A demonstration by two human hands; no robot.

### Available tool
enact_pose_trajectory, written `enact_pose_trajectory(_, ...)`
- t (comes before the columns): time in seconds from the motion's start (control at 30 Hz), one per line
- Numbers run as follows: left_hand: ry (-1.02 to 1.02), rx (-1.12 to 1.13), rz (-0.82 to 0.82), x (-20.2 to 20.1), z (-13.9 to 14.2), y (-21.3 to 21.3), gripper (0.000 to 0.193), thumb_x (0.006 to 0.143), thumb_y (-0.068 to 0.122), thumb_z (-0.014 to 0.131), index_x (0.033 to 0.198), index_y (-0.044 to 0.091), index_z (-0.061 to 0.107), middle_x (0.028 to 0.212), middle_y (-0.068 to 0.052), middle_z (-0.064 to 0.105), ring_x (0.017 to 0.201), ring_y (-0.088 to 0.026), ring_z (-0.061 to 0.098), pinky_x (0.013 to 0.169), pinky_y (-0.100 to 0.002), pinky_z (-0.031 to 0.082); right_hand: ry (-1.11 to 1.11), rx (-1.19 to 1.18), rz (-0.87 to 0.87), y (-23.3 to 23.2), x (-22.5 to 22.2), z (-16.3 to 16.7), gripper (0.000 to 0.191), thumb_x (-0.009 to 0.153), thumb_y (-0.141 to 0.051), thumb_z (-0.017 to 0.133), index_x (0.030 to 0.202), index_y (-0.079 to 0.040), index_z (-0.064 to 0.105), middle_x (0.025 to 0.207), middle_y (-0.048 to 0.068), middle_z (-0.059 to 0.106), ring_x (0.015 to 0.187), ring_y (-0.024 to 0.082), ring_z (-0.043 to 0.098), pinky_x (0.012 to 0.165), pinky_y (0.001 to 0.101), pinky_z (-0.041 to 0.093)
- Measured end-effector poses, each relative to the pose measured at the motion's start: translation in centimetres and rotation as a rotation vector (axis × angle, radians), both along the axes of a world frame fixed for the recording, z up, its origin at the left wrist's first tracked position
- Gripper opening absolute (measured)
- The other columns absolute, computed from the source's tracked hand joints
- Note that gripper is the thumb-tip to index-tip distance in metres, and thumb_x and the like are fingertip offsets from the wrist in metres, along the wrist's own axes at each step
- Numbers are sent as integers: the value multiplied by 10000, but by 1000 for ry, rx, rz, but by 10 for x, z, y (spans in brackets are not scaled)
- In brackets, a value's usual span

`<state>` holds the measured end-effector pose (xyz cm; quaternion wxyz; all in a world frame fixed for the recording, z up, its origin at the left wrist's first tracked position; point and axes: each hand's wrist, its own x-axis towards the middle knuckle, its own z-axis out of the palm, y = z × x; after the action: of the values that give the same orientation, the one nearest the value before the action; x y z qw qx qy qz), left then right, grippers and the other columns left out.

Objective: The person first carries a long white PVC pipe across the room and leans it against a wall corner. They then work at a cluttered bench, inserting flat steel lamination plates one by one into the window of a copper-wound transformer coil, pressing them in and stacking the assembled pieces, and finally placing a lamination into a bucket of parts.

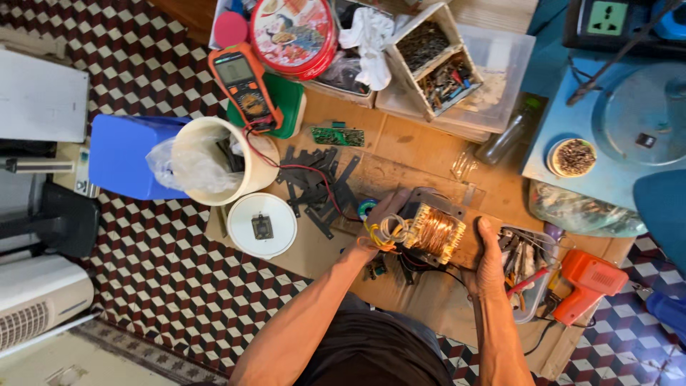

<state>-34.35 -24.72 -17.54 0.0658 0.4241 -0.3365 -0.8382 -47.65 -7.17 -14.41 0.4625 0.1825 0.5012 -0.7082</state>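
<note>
Left hand: the left hand (379, 218) is wrapped around the near-left side of the transformer (432, 230), fingers closed over the bundle of yellow and white leads (382, 234) that loops off the coil.
Right hand: the right hand (487, 261) is clamped on the right end of the transformer, thumb pointing up along its edge and palm underneath as far as I can see.
Transformer place: it is held just above the cardboard sheet (421, 154) on the patterned floor, between the two hands, in front of the person's lap.
Weight: the copper winding (434, 232) sits on a stack of metal plates, so I judge it dense and heavy for its bulk; two hands suit it.
Stiffness: the core is rigid; the leads are limp and will not bear load.
Fragility: the bare copper turns look exposed, so their coating could scratch or nick under hard fingertip pressure.
Where to hold: the flat metal frame at either end looks the safest grip, not the winding or the leads.
Edges: the plate edges may be sharp.
Left of it: loose dark metal strips (318, 182) lie near, with a white lid (261, 225) and a white bucket (214, 161) beyond.
Right of it: a clear tray of hand tools (525, 261) lies just beside the right hand, then an orange soldering gun (586, 282).
Farther up: an orange multimeter (244, 82).
</note>
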Motion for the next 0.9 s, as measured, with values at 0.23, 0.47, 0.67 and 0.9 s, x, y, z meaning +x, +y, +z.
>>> enact_pose_trajectory(0.23, 338, -344, -136, 10, -3, -3, 737, 1042, 481, 568, 1590, 43, 341, 1643, -156, 377, 1472, -244, 421, 1210, -343, 369, 90, 2, 44, 7, 7, -3, 527, 984, -455, 624, 1358, -89, 566, 1272, 68, 664, 1131, 215, 659, 972, 403, 552)
enact_pose_trajectory(0.47, -112, -274, 73, 90, 27, -28, 814, 998, 611, 414, 1530, -5, 412, 1553, -215, 456, 1440, -323, 456, 1149, -437, 409, 531, 391, -125, 72, 66, 15, 432, 1114, -399, 527, 1123, 7, 674, 988, 105, 706, 845, 162, 682, 731, 262, 506)
enact_pose_trajectory(0.67, -315, -370, -17, 179, 12, 2, 639, 987, 484, 531, 1369, -17, 638, 1240, -152, 680, 1097, -234, 638, 959, -369, 527, 127, 449, -2, 77, 144, -35, 216, 974, -147, 585, 1016, 49, 663, 870, 117, 733, 709, 184, 706, 637, 279, 576)
enact_pose_trajectory(0.9, -445, -481, -463, 246, -17, 23, 543, 934, 423, 654, 1300, 24, 611, 1190, -147, 737, 1110, -236, 710, 939, -347, 544, 110, 519, 145, 37, 179, -68, 233, 929, -138, 692, 1063, 49, 659, 759, 40, 626, 601, 113, 537, 556, 273, 443)
